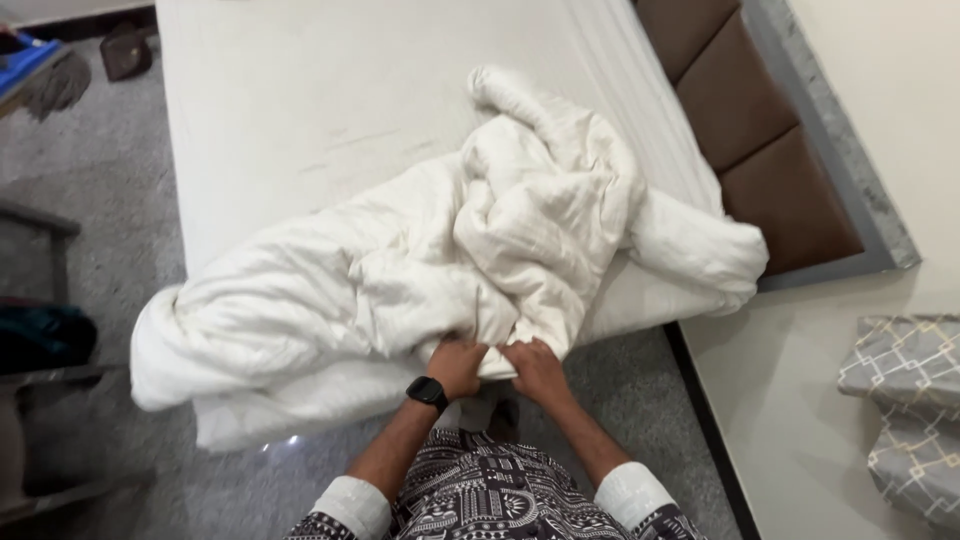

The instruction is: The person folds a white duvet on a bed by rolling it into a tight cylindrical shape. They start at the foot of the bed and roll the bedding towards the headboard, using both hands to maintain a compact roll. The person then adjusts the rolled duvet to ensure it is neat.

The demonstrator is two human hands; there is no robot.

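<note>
In the head view, the person stands at the near edge of a bed and looks down on it. A white duvet [440, 270] lies crumpled across the mattress [290, 90], stretched from the lower left corner, where it hangs over the edge, up to the right side near the headboard. Its middle part is bunched into thick folds.

The left hand [457, 366] is clenched on the near edge of the duvet, with the fingers closed into the fabric. A black watch [427, 392] sits on this wrist. The right hand [538, 370] is just beside the left one, almost touching it, and it also grasps a fold of the same edge of the duvet. Both forearms come out from a patterned black and white shirt with white cuffs.

The mattress is bare and white behind the duvet. A brown padded headboard [750, 130] runs along the right side of the bed. The floor under the person is a grey carpet [90, 190]. At the right edge there is a grey cushion with a pale line pattern [905, 400], well apart from the hands
</note>
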